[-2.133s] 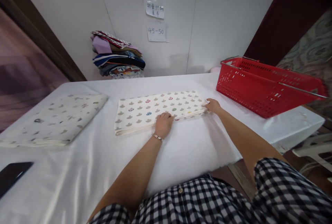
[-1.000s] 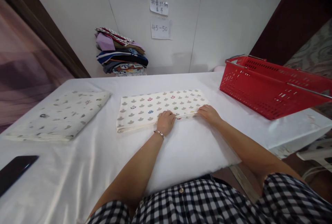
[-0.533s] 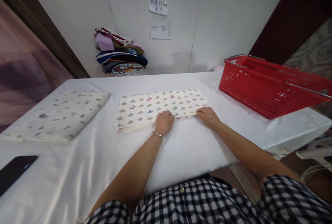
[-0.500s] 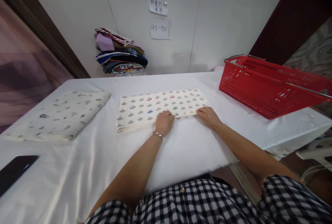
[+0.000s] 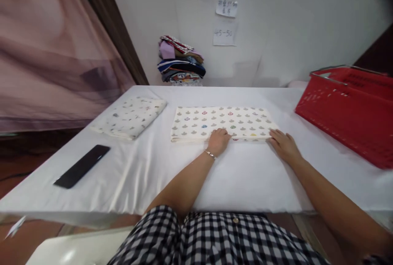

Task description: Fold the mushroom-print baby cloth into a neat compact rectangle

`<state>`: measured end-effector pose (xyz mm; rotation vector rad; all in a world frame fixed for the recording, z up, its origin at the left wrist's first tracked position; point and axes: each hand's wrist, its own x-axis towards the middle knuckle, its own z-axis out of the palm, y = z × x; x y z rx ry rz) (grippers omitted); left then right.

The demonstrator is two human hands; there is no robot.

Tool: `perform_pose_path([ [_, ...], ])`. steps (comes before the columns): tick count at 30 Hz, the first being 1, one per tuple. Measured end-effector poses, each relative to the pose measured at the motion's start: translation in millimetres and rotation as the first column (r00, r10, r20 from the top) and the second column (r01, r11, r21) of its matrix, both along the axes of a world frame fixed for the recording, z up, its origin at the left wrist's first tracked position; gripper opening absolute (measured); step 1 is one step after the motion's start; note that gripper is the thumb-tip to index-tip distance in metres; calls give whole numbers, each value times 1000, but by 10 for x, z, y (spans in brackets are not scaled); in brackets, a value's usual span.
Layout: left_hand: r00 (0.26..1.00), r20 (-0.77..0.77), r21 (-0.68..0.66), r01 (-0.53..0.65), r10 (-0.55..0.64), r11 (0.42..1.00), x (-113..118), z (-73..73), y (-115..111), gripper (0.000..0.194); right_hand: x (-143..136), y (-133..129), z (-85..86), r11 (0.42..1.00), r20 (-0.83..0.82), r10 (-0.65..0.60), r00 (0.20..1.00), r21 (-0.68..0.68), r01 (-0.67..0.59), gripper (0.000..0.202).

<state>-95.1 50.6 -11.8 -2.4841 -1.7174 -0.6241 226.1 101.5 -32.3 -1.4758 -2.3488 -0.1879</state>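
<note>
A cream cloth with grey and coloured motifs lies folded into a long flat rectangle on the white-covered table. My left hand rests on its near edge around the middle, fingers bent and close together at the fold; whether they pinch the fabric is hidden. At the near right corner, my right hand touches the cloth's edge with its fingertips, fingers slightly apart.
Another folded patterned cloth lies at the table's left, with a black phone-like slab nearer. A red basket stands at the right. Stacked fabrics are behind the table, below paper signs on the wall.
The view has turned left, showing more of the left side and the whole black slab. My right hand has shifted outward to the cloth's near right corner; my left hand stays at its near edge.
</note>
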Motion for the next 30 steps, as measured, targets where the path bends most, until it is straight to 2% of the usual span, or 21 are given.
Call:
perform_pose_path([
  [3,1000,2,12,6,-6,1000,-22,-16,-18,18,-96,-16,38,1000,44,-19,999,25,18,46],
  [7,1000,15,17,8,-8,1000,-33,-26,-48,20,-379,-47,98,997,98,79,992,12,-81,48],
  [12,999,41,-14,-8,9,1000,-165,-25,-82,21,-581,-36,-21,978,145,207,968,-43,-202,51],
  [15,1000,26,-47,-8,10,999,-453,18,-158,20,-566,-24,-100,975,150,221,964,-17,-221,52],
  [18,999,17,-71,-32,33,997,-887,87,-323,19,-541,-26,-119,974,154,224,962,-1,-226,53],
  [23,985,9,-51,-172,172,984,-1576,152,-666,21,-543,-19,-126,974,144,223,964,-1,-226,53],
  [26,973,9,-27,-229,229,973,-1807,165,-780,24,-534,6,-163,972,126,235,964,-14,-236,52],
  [30,968,-28,15,-250,251,968,-1899,210,-821,26,-526,12,-212,971,99,237,966,2,-238,54],
])
